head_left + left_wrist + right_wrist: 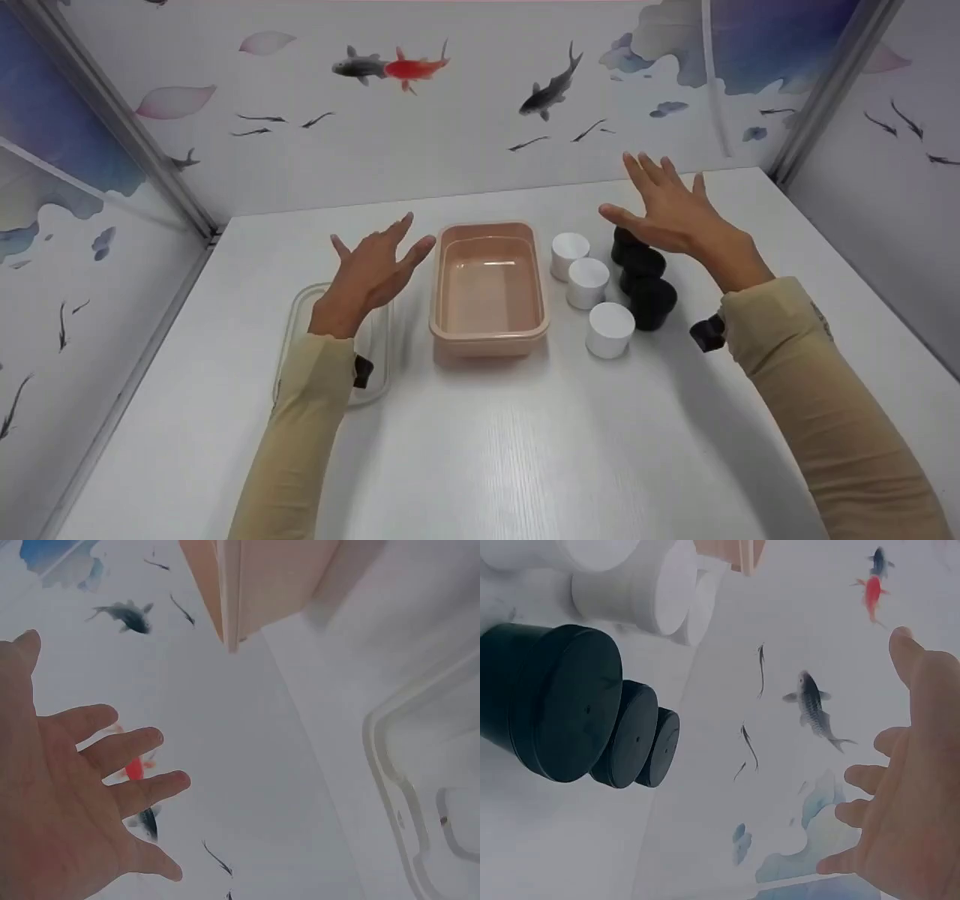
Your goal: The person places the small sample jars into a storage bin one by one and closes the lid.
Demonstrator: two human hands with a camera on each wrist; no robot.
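Note:
Fingers spread, my left hand hovers above a clear plastic lid at the left; its palm shows bare in the left wrist view. My right hand is raised over several black lidded jars, fingers extended and holding nothing, as the right wrist view of the hand confirms. Between the hands stands a pinkish-beige rectangular plastic box, without a lid and with nothing inside. Three white jars stand in a slanting row between the box and the black ones.
A white table carries everything. Behind it rises a white panel printed with fish, and similar panels close off both sides. Metal posts stand at the back corners. Small black devices sit at the wrists.

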